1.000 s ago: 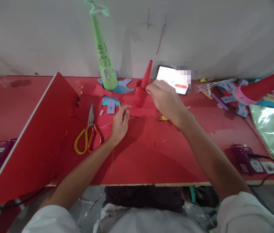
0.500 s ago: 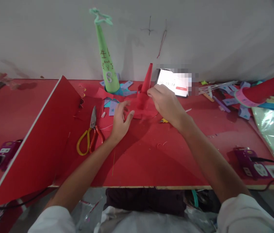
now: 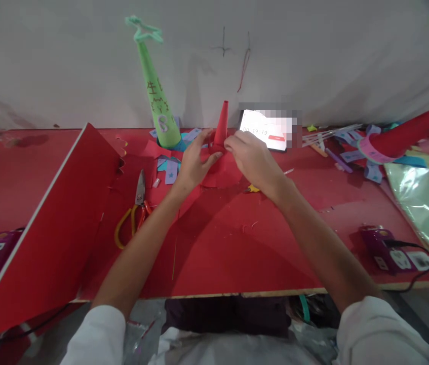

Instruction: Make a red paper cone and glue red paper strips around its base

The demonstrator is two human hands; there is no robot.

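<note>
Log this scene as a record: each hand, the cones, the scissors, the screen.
Left hand: at the small red cone, thumb and fingers parted
Right hand: at the cone's right side; grip unclear
Green cone: beyond the left hand, leaning left
Scissors: partly hidden by left forearm
Screen: lit, beyond the right hand

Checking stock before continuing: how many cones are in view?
3: a green cone near the wall, a small red cone between left hand and right hand, and a larger red cone cut off by the picture's right edge. Others may be hidden.
</note>
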